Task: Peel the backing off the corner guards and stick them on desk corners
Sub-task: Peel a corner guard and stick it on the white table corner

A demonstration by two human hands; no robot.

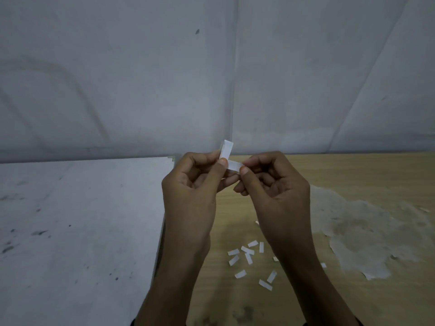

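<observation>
Here the corner guard [227, 151], a small white L-shaped piece, is held in the air in front of the wall [211, 67], seen just past the far right corner of the white desk [82, 220] and touching no surface. The left hand [190, 184] pinches it at the bend between thumb and forefinger, its other fingers curled in. The right hand [275, 184] pinches the end of the lower arm with thumb and fingertips, as if working at the backing there. I cannot tell whether the backing has begun to lift. Loose white backing strips [247, 255] lie scattered on the wooden surface [353, 175] beside the desk's right edge, near a pale patch of torn paper residue [367, 231]. The likely trouble is in the peel itself. The backing is thin, so a nail that catches only part of it could tear it and leave a scrap stuck on. Once the adhesive is bare, a pinch this tight could let it touch the fingers or fold one arm onto the other, which would weaken the bond. Pressing it onto a dusty, marked desk corner could also leave it loose.
</observation>
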